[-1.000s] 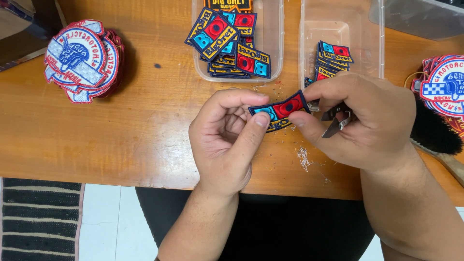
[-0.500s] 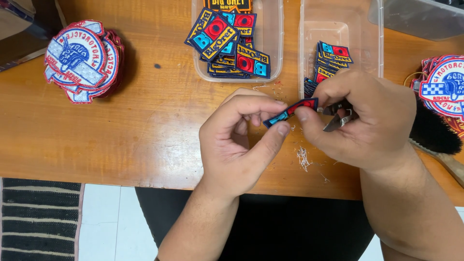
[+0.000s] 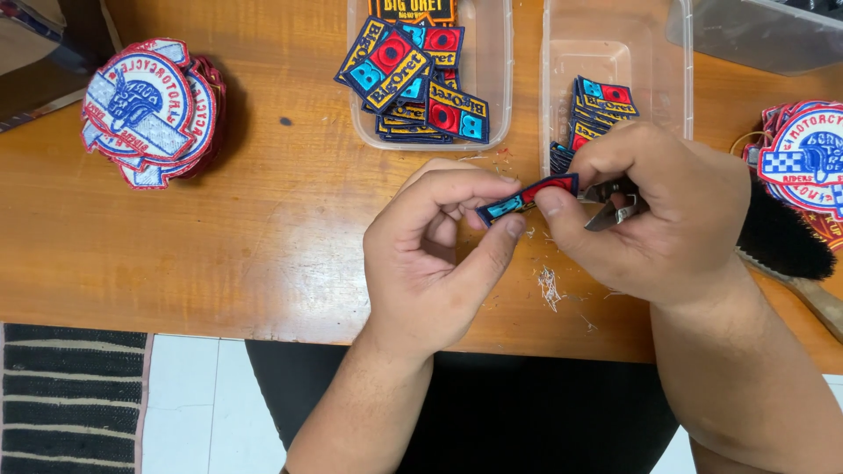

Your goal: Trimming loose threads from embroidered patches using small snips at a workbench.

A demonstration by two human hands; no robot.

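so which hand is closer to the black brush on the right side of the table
Right. The right hand lies just beside the black brush, nearly touching its bristles; the left hand sits farther off, on the right hand's other side.

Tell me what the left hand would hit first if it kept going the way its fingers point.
The left hand points up and right, pinching one end of the patch. Beyond it, it would probably first meet the right hand, then the clear container behind. Depth is unclear.
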